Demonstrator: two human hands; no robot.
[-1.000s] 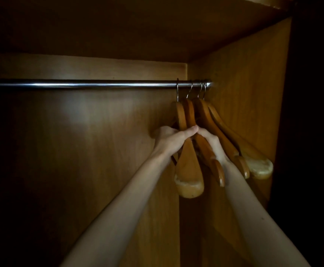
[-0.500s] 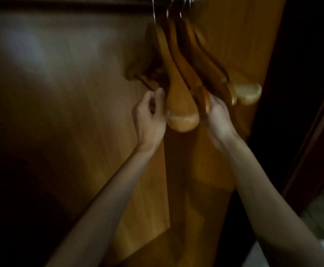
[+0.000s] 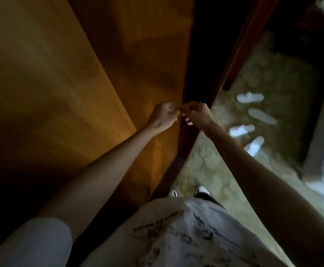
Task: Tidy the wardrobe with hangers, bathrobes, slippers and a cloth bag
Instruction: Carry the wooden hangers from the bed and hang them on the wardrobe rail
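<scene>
A person's left hand (image 3: 164, 117) and right hand (image 3: 196, 115) meet, fingers curled, before the wardrobe's wooden panel (image 3: 60, 83); motion blur hides whether they grasp anything. Four white slippers (image 3: 250, 97) lie scattered on the patterned carpet (image 3: 273, 74) to the right, outside the wardrobe. Gathering them appears to be the next step, calling for a turn and reach down.

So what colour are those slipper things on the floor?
White. The four slippers lie on the mottled carpet, seen in the head view.
</scene>
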